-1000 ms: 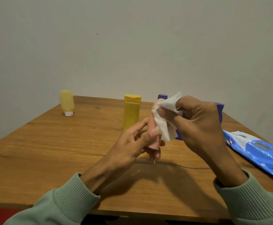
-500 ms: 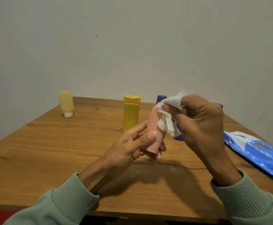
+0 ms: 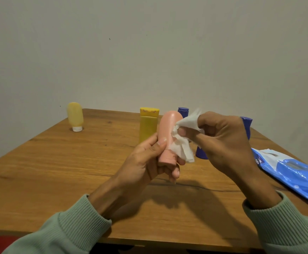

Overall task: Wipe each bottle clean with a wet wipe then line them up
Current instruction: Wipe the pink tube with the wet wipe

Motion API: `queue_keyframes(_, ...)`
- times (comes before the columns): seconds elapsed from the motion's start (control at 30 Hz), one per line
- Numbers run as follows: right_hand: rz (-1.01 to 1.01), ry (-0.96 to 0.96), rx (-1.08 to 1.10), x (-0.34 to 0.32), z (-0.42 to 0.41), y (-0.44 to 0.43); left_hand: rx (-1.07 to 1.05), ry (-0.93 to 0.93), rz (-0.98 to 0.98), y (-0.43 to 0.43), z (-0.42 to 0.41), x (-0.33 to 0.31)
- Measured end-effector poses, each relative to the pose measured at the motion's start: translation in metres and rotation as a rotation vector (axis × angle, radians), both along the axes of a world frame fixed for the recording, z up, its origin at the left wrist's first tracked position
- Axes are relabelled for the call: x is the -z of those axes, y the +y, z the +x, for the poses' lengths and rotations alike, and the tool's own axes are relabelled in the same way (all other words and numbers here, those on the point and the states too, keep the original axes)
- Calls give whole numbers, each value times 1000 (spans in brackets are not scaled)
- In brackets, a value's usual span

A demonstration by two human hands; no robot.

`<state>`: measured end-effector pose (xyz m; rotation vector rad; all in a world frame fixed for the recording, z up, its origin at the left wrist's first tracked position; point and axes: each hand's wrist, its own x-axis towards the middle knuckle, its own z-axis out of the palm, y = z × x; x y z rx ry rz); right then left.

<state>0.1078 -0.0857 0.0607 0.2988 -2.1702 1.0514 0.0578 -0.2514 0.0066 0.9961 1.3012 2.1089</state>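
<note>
My left hand (image 3: 147, 158) grips a pink bottle (image 3: 168, 131) by its cap end, cap down, above the wooden table (image 3: 57, 171). My right hand (image 3: 223, 140) pinches a white wet wipe (image 3: 182, 143) against the bottle's right side. A yellow bottle (image 3: 148, 123) stands just behind the pink one. A pale yellow bottle (image 3: 75, 116) stands on its white cap at the far left. Two blue bottles stand behind my right hand, one (image 3: 183, 111) showing only its cap, the other (image 3: 246, 125) mostly hidden.
A blue wet-wipe pack (image 3: 292, 173) lies on the table at the right, its flap open. A plain wall rises behind the table's far edge. The table's front edge runs just below my sleeves.
The wipe has slid from the top of the pink bottle down its right side. More of the bottle's rounded top now shows. My left hand keeps its hold.
</note>
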Motion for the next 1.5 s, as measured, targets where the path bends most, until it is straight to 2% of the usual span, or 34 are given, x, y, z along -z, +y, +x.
queue_keyframes(0.07,-18,-6,32,0,1,1,6,0,-2,0,0,0)
queue_keyframes(0.2,50,-176,-103,-3,6,0,-29,-37,46,1,1,-1)
queue_keyframes(0.4,-19,-36,40,1,2,-6,8,-17,20,-1,2,-1)
queue_keyframes(0.57,101,-152,-133,0,8,-10,-79,-41,49,1,-1,1)
queue_keyframes(0.83,-25,106,103,8,-3,-5,-32,106,-82,0,1,3)
queue_keyframes(0.9,-4,92,83,6,-1,-5,-37,90,-63,1,2,1)
queue_keyframes(1.03,66,-75,-94,5,3,-10,-63,-12,45,2,-1,0)
queue_keyframes(1.13,46,-5,-47,8,0,-10,-35,0,45,1,-1,1)
queue_keyframes(1.3,-37,123,84,7,-4,-2,-2,141,-120,-4,-1,4)
queue_keyframes(1.5,-82,149,67,6,-5,2,-48,202,-190,-3,0,3)
